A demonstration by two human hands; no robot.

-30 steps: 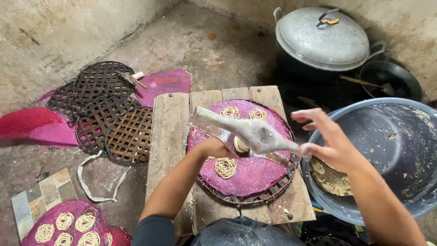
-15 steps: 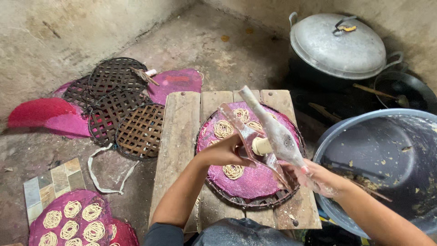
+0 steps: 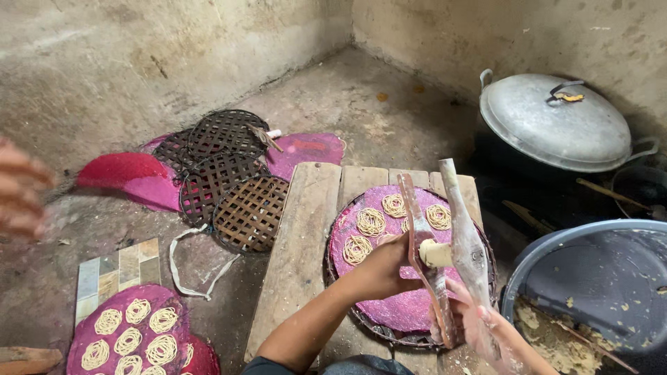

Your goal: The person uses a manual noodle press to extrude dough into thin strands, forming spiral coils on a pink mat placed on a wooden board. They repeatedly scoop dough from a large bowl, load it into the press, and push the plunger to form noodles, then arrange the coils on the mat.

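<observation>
While left hand (image 3: 389, 267) steadies the wooden press (image 3: 445, 253), right hand (image 3: 479, 326) clasps its handles.

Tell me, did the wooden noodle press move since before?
Yes. The wooden noodle press swung from lying crosswise over the pink mat to standing nearly upright, handles toward the person.

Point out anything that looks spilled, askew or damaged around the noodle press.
Little stands out. The metal lid sits tilted on its dark pot. Dough scraps are smeared up the grey basin's inner wall. The woven trays lie in a loose overlapping heap on the floor.
</observation>
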